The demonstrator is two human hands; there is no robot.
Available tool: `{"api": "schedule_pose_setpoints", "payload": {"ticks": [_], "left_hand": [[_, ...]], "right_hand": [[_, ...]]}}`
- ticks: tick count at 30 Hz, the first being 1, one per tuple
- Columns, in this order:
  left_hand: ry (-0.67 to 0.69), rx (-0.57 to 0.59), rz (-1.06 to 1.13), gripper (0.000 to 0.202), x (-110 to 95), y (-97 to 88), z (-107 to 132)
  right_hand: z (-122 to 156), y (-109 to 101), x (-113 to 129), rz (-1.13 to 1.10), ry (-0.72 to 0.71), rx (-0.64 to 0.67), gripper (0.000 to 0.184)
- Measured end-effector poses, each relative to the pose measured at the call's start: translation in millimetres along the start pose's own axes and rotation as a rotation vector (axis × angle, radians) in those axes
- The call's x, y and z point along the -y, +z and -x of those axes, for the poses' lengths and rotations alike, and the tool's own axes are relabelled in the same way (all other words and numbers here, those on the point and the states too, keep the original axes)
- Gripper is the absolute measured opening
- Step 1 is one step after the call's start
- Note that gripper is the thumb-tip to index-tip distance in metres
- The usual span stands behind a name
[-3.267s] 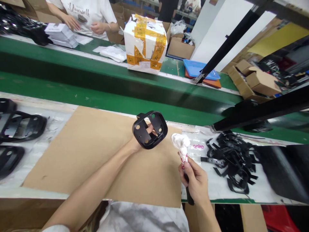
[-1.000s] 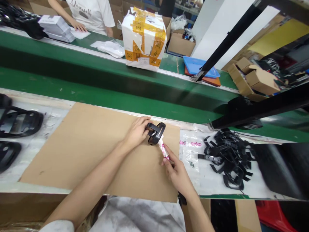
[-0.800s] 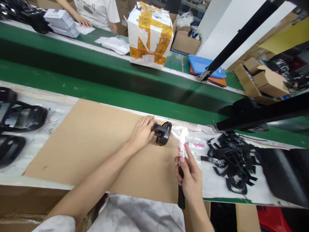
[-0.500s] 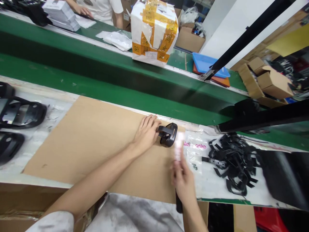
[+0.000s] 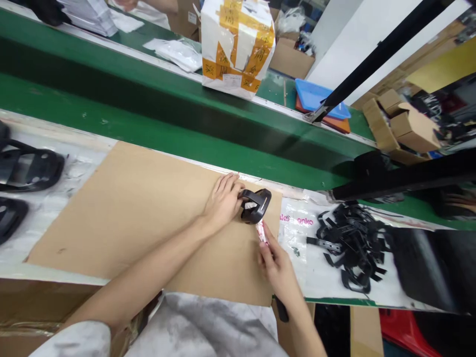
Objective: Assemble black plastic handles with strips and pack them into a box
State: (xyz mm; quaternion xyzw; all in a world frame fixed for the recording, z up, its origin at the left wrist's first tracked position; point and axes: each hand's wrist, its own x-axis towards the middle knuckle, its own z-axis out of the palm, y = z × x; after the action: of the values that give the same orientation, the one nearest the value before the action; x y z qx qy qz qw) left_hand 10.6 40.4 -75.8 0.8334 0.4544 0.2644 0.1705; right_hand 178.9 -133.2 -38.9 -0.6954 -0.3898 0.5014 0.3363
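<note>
On a sheet of brown cardboard (image 5: 122, 213), my left hand (image 5: 223, 201) is closed on the near-left side of a small black plastic frame (image 5: 256, 206) with an open loop and a slot. My right hand (image 5: 275, 263), fingers wrapped, grips a bar-shaped tool (image 5: 261, 232) covered in white film with pink print; its black handle end (image 5: 281, 310) sticks out below the hand. The tool's upper part passes under or into the frame, and a white bit shows through the loop. What its tip touches is hidden.
Right of the cardboard lie a heap of black plastic straps (image 5: 353, 243) and a dark panel (image 5: 431, 267). Larger black frames (image 5: 33, 168) are at left. Beyond the green trough (image 5: 167, 134) stand a taped white box (image 5: 238, 49), blue trays (image 5: 322, 96) and a co-worker's hand (image 5: 126, 4).
My right hand has brought the tool left and its upper part to the black frame; it was beside the frame before. My left hand keeps its hold. The view has shifted slightly.
</note>
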Motion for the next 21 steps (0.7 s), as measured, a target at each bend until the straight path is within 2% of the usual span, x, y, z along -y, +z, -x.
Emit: {"api": "schedule_pose_setpoints", "payload": {"ticks": [1, 4, 6, 10, 11, 13, 15, 17, 19, 21], "left_hand": [[0.002, 0.001, -0.003, 0.035, 0.0, -0.2, 0.1], [0.015, 0.005, -0.012, 0.035, 0.1, -0.1, 0.0], [0.021, 0.008, -0.014, 0.035, 0.2, 0.5, -0.5], [0.016, 0.000, 0.003, 0.031, 0.4, 0.0, -0.8], [0.015, -0.001, 0.015, 0.030, 0.7, -0.8, -0.7], [0.017, -0.001, 0.073, 0.030, 1.9, -3.1, -0.6], [0.006, -0.019, 0.221, 0.028, 4.0, -5.6, -1.6], [-0.046, -0.065, 0.473, 0.025, 6.4, -7.1, -4.3], [-0.175, -0.111, 0.802, 0.019, 7.9, -7.4, -8.3], [-0.318, -0.118, 1.065, 0.029, 6.7, -7.6, -12.5]], "right_hand": [[0.2, -2.8, 1.2, 0.003, 0.017, 0.007, 0.072], [3.8, -5.9, 2.6, -0.049, -0.036, -0.182, 0.072], [4.5, -4.3, 0.7, -0.043, -0.089, -0.233, 0.071], [-3.1, -8.1, -0.7, 0.082, -0.053, -0.004, 0.066], [-5.0, -10.9, 0.4, 0.084, -0.043, 0.016, 0.066], [-6.2, -15.5, 3.3, 0.030, -0.041, -0.038, 0.071], [-3.9, -16.7, 6.0, -0.073, -0.039, -0.134, 0.077], [-0.2, -14.9, 7.4, -0.179, -0.024, -0.209, 0.078], [2.8, -12.8, 7.1, -0.253, -0.021, -0.246, 0.072], [4.1, -12.0, 6.1, -0.256, -0.065, -0.254, 0.063]]}}
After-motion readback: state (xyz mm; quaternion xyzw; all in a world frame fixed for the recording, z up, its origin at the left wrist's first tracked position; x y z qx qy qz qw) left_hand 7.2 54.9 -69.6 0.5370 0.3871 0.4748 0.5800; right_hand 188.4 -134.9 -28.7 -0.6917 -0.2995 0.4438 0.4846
